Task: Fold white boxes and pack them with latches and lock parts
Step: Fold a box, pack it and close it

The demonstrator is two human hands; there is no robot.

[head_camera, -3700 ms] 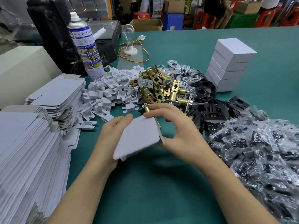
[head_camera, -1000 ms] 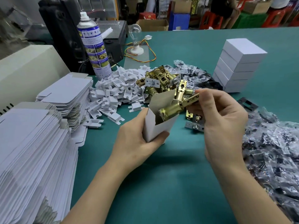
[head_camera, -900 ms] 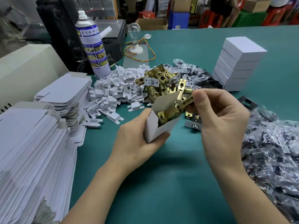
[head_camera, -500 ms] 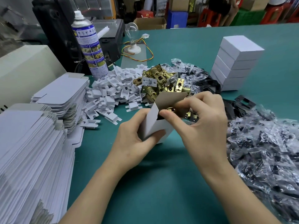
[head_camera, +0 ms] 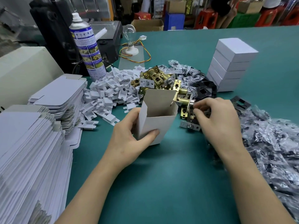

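White box (head_camera: 156, 125): held upright at table centre, bottom end down at the green mat (head_camera: 161, 183), top flap open and standing up. It is thin card, white outside and grey-brown inside, a rectangular tube shape. The inside floor is hidden, so I can't tell the contents.

Grip: left hand (head_camera: 127, 138) wraps it, thumb across the front face, fingers round the left side. The right hand (head_camera: 218, 120) is just right of the box, fingers curled at the edge of the latch pile (head_camera: 159, 77). It is blurred, so I can't tell if it holds anything.

- **Latches:** shiny brass cylinders with flat end plates, some silver.
- **Right of them:** matte black plates (head_camera: 205, 89), square with cut-outs.
- **Far right:** crinkly clear bags (head_camera: 275, 156) with dark parts inside.
- **Behind:** a stack of closed boxes (head_camera: 231, 62).
- **Left:** a heap of small white card inserts (head_camera: 110, 94) and stacks of flat box blanks (head_camera: 24, 159).
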